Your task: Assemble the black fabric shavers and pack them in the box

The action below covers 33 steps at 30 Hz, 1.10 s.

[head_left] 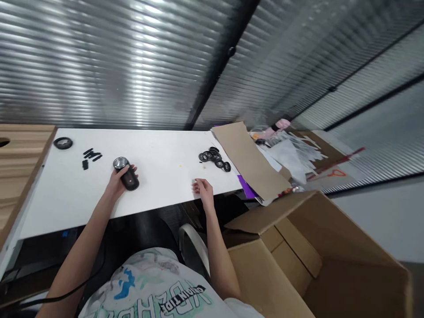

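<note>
My left hand [116, 182] is closed around a dark, rounded handheld device [130, 180]. Its shiny silver, round end points away from me, and its lower end is just above or on the white table [159, 172]; I cannot tell which. To the left of it lie several short black strips [92, 154] and a small black piece [85, 164]. My right hand [203, 191] hovers or rests by the table's front edge, fingers loosely bent and a little apart, with nothing visible in them. Several black rings [212, 154] lie in a cluster beyond that hand.
A larger black ring [62, 142] lies at the table's far left corner. Flat cardboard [251, 159] covers the right end, beside plastic bags and white strips [291, 154]. An open cardboard box [281, 274] stands at my right. Corrugated panels [115, 66] rise behind the table.
</note>
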Each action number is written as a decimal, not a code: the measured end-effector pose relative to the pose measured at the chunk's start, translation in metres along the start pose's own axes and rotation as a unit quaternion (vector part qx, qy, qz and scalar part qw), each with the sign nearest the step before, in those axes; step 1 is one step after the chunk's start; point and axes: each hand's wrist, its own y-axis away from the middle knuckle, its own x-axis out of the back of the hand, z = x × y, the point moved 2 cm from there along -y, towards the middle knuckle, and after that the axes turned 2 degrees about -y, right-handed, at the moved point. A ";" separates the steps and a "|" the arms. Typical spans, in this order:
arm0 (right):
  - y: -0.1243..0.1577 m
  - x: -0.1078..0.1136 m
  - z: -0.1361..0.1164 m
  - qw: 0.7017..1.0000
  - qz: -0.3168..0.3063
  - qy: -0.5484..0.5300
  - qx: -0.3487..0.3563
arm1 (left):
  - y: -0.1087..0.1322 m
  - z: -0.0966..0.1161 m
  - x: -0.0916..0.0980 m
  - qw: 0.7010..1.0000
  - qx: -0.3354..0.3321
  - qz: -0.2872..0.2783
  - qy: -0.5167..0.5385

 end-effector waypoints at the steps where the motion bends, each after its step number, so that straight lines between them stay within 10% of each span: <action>1: -0.001 -0.004 0.002 1.000 -0.002 0.001 0.004 | 0.002 0.001 -0.003 1.000 -0.002 -0.010 -0.003; 7: -0.025 -0.059 0.010 0.998 -0.048 -0.021 0.042 | -0.003 0.007 -0.019 0.999 -0.026 -0.016 -0.025; 17: -0.123 -0.242 -0.024 0.972 -0.198 -0.101 0.081 | -0.097 0.026 -0.063 0.995 -0.046 -0.086 0.026; 27: -0.145 -0.244 -0.020 0.968 -0.117 -0.134 0.179 | -0.133 0.018 -0.043 0.995 -0.059 -0.055 0.056; 33: -0.133 -0.248 -0.017 0.959 -0.174 -0.120 0.188 | -0.132 0.026 -0.050 0.996 0.006 -0.087 0.020</action>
